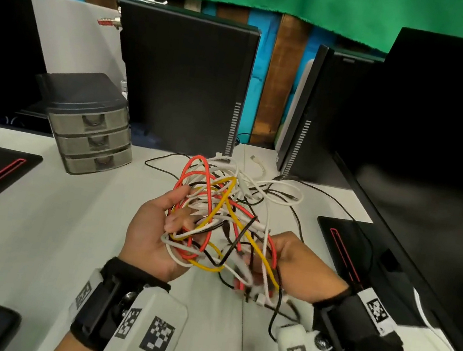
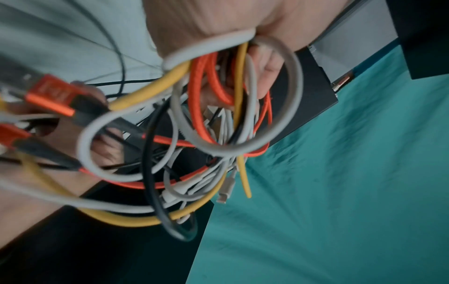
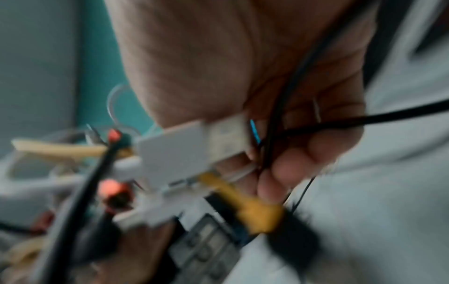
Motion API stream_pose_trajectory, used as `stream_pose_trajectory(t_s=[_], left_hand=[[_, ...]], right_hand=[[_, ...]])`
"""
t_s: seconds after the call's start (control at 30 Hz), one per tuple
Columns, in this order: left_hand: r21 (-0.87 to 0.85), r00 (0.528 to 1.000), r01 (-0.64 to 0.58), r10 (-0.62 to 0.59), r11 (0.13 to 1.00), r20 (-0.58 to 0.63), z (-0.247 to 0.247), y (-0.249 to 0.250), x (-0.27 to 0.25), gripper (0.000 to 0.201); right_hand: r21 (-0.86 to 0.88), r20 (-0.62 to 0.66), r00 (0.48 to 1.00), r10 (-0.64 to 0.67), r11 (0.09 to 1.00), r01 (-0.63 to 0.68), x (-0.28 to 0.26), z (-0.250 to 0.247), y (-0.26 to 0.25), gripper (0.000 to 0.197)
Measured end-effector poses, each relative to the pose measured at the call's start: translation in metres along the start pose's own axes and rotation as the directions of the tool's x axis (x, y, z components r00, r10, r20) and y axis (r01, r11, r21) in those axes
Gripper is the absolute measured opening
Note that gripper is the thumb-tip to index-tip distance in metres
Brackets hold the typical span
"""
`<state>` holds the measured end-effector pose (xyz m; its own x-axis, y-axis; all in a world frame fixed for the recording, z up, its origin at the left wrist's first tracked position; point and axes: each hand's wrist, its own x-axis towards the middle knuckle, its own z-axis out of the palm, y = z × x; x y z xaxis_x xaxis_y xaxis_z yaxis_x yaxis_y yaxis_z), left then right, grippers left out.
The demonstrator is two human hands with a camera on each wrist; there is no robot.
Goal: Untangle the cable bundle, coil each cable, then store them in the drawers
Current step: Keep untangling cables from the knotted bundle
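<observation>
The cable bundle (image 1: 217, 219) is a messy knot of red, yellow, white and black cables, held up just above the white desk (image 1: 48, 221). Some white and black loops trail down onto the desk behind it. The drawers (image 1: 93, 134) are a small gray box of three, all closed, standing on the desk to the left of the bundle.

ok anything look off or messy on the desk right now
Only the expected mess: the cable bundle is a knot of orange, yellow, white and black cables held between the left hand and right hand, above the desk. The drawer unit has all three drawers closed. Nothing looks damaged.
</observation>
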<state>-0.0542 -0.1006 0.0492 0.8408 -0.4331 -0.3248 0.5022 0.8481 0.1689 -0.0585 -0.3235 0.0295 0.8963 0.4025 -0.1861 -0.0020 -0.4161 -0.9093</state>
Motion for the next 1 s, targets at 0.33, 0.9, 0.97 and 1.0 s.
stream_pose_trajectory(t_s=[0.33,0.9,0.97,1.0], left_hand=[[0.183,0.972,-0.214,0.191,0.960,0.135,-0.002,0.019,-0.009,0.041],[0.107,0.981,-0.187,0.179,0.977,0.076,0.003,0.020,-0.017,0.045],[0.110,0.984,-0.168,0.160,0.980,0.081,0.004,0.017,-0.015,0.045],[0.115,0.985,-0.159,0.150,0.981,0.083,0.005,0.016,-0.015,0.046]], right_hand=[[-0.338,-0.466,0.885,0.010,0.922,-0.189,-0.010,-0.059,0.009,0.036],[-0.519,-0.540,0.841,-0.043,0.803,-0.293,-0.023,-0.054,-0.014,0.026],[-0.486,-0.402,0.911,-0.089,0.864,-0.130,-0.017,-0.033,-0.018,0.027],[-0.386,-0.289,0.954,-0.080,0.922,-0.039,-0.013,-0.022,-0.016,0.032]])
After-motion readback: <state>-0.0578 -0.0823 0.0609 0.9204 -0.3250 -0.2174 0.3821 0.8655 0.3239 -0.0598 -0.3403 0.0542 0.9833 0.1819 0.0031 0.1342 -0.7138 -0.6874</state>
